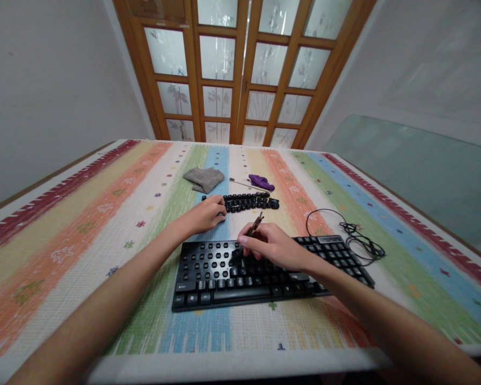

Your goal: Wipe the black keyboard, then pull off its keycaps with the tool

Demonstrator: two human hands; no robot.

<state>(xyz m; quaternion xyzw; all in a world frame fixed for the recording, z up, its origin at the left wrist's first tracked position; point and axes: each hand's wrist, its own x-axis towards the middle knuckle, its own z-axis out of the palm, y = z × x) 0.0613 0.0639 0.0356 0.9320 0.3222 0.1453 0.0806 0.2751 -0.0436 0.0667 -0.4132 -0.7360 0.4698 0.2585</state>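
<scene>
A black keyboard (240, 294) lies in front of me, its left part stripped of keycaps so the bare square posts show. My right hand (274, 245) is over its middle, closed around a slim brown-handled brush (258, 220). Dark bristles seem to reach down to the keys, though the fingers partly cover them. Behind the keyboard, my left hand (209, 215) has its fingers curled beside the left end of some loose black keycaps (248, 202) set in rows. Whether a keycap is between those fingertips is hidden.
Beyond the keycaps are a folded grey cloth (204, 179), a thin rod-like tool (248, 184) and a purple cloth (261, 182). The keyboard's black cable (363, 243) is coiled at the right. A striped tablecloth (144, 214) covers the table; wood-framed glass doors (240, 75) stand behind.
</scene>
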